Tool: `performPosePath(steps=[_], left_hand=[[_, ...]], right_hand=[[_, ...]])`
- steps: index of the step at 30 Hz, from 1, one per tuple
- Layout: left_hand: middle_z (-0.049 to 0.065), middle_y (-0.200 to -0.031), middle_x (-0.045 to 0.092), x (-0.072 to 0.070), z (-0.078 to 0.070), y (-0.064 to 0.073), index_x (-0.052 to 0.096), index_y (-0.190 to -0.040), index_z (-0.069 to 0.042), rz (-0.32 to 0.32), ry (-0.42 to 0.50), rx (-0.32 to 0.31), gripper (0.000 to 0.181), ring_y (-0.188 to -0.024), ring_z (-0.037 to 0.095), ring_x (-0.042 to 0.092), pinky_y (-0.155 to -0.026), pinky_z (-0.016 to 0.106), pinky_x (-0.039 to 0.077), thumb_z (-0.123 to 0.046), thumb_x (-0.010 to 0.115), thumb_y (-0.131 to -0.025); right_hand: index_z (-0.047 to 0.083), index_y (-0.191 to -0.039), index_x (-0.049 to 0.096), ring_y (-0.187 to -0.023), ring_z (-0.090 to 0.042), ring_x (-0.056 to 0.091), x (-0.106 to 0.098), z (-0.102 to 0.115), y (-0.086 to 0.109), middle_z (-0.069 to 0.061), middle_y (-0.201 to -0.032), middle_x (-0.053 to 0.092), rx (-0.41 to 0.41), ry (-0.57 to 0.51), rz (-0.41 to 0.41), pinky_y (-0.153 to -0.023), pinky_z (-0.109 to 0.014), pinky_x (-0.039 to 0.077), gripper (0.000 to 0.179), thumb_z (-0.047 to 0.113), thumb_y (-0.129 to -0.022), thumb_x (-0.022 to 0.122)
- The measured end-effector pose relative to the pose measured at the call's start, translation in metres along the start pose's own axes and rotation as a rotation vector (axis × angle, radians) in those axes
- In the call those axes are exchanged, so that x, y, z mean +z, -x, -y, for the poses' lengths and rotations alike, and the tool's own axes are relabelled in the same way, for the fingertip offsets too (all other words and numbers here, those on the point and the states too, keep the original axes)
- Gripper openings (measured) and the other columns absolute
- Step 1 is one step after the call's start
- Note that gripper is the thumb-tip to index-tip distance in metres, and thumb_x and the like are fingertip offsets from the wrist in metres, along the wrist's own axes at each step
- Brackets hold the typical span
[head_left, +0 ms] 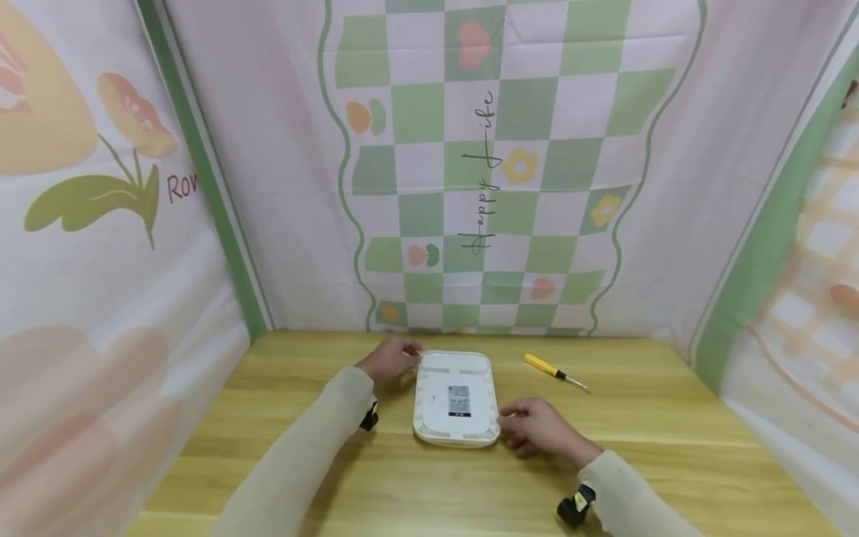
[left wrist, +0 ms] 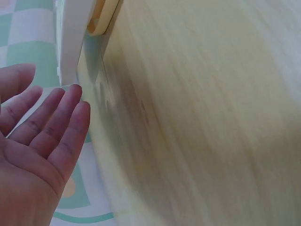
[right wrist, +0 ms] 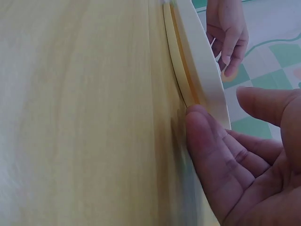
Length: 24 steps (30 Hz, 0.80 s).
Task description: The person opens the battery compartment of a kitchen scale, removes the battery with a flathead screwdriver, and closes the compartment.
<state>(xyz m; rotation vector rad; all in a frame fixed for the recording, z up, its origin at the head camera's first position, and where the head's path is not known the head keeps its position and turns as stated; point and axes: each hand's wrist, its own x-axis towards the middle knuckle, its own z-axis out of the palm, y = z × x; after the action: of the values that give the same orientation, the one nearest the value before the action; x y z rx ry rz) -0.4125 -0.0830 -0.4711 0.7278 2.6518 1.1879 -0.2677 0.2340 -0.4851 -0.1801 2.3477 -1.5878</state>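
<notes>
1. Wood-grain table (head_left: 429, 492): white casing (head_left: 439, 410) lies on it, label (head_left: 459, 400) up, between both hands.
2. Left hand (head_left: 391, 358): fingers loosely extended at casing's far left corner; contact unclear.
3. Right hand (head_left: 540, 429): fingertips at near right edge, thumb apart, unclamped.
4. Yellow-handled screwdriver (head_left: 555, 374) right of casing.
5. Checkered cloth (head_left: 470, 164) behind.

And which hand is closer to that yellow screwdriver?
The right. The right hand is on the near side of the screwdriver, not touching it. The left hand is farther off, across the white panel at its left edge.
</notes>
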Motion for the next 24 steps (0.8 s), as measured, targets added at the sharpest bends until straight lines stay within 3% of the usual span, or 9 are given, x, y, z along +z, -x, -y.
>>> performPosePath(steps=[5,14,24], left_hand=[[0.012,-0.109,0.065,0.004,-0.002,-0.003,0.055,-0.129,0.007,0.009,0.112,-0.054,0.04,-0.092,0.021,0.064,-0.079,0.033,0.057,-0.016,0.061,-0.097],[0.022,-0.114,0.062,0.015,0.0,-0.008,0.048,-0.133,0.01,-0.009,0.263,-0.167,0.043,-0.08,0.024,0.067,-0.067,0.034,0.06,-0.013,0.059,-0.098],[0.017,-0.101,0.064,0.025,0.002,-0.015,0.053,-0.128,0.009,-0.063,0.334,-0.219,0.034,-0.076,0.024,0.066,-0.063,0.033,0.06,-0.004,0.055,-0.097]], right_hand=[[-0.006,-0.114,0.063,-0.072,-0.022,0.065,0.001,-0.001,0.002,-0.011,-0.084,0.065,0.024,0.021,0.009,-0.058,-0.039,0.06,0.035,0.023,-0.094,0.065],[-0.005,-0.111,0.063,-0.069,-0.022,0.066,0.008,0.005,0.006,-0.015,-0.083,0.065,0.044,0.002,0.087,-0.055,-0.036,0.059,0.038,0.03,-0.096,0.063],[-0.001,-0.092,0.066,-0.065,-0.019,0.064,0.008,0.003,0.003,-0.012,-0.08,0.066,0.052,0.044,0.11,-0.055,-0.033,0.059,0.036,0.035,-0.094,0.064]])
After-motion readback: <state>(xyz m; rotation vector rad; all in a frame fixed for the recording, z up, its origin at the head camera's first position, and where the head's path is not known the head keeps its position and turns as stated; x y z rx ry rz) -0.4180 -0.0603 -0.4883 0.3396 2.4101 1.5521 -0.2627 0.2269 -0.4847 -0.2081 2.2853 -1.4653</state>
